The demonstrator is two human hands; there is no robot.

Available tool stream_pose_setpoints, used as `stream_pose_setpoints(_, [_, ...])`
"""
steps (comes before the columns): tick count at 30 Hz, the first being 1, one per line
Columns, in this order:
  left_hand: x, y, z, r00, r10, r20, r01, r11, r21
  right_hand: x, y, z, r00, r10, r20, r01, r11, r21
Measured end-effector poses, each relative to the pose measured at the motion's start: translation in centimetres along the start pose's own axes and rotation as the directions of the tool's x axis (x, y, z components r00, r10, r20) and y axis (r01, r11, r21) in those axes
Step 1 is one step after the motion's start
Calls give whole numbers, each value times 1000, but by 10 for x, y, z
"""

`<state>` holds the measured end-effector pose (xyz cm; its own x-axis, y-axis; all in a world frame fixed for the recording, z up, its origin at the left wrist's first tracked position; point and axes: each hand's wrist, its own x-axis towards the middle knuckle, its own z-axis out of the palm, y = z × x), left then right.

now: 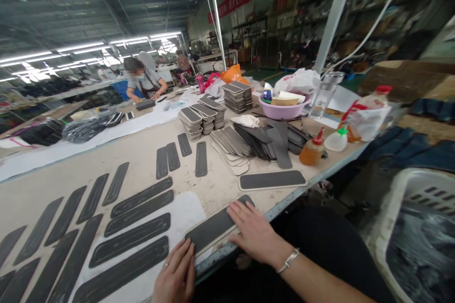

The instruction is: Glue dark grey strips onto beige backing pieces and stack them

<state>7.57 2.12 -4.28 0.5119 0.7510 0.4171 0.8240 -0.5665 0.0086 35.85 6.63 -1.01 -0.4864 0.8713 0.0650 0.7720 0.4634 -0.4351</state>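
Observation:
A long dark grey strip with a pale border (210, 228) lies at the table's front edge. My right hand (254, 232) rests flat on its far end, fingers stretched out. My left hand (177, 270) touches the near end with its fingertips; its fingers are extended close together, and nothing shows gripped in it. Just beyond lies a similar pale-bordered strip (273, 180). To the left, several dark strips (131, 239) with shiny streaks are spread in rows, some on a white sheet (190, 203).
Stacks of bordered pieces (202, 116) stand mid-table. Beyond the strips are dark loose pieces (279, 142), an amber bottle with a red nozzle (312, 150), a white bottle (336, 140) and a purple basin (284, 111). A white basket (387, 208) stands at right. A co-worker (145, 80) bends over the table's far side.

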Motion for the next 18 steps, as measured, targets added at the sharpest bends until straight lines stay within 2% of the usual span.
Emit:
stream_pose_setpoints(2, [1,2,1,1000,-18,-7,17,1000,-19,-7,19,-6,995,100,-27,-101,994,-43])
stream_pose_setpoints(4, [2,3,1,999,-38,-19,37,999,-33,-11,27,-8,988,145,-44,-148,987,-69])
stream_pose_setpoints(10, [3,9,-11,988,-151,11,151,986,-64,-9,23,-4,988,146,-43,-150,984,-95])
stream_pose_setpoints(14, [20,28,-24,979,-202,-20,202,979,-24,-10,26,1,990,130,-56,-135,986,-100])
stream_pose_setpoints(16, [39,44,-25,985,-166,49,167,986,-20,-10,26,2,990,128,-63,-134,986,-100])
stream_pose_setpoints(18, [57,59,-19,980,-101,171,106,994,-21,-10,26,2,990,128,-64,-134,986,-97])
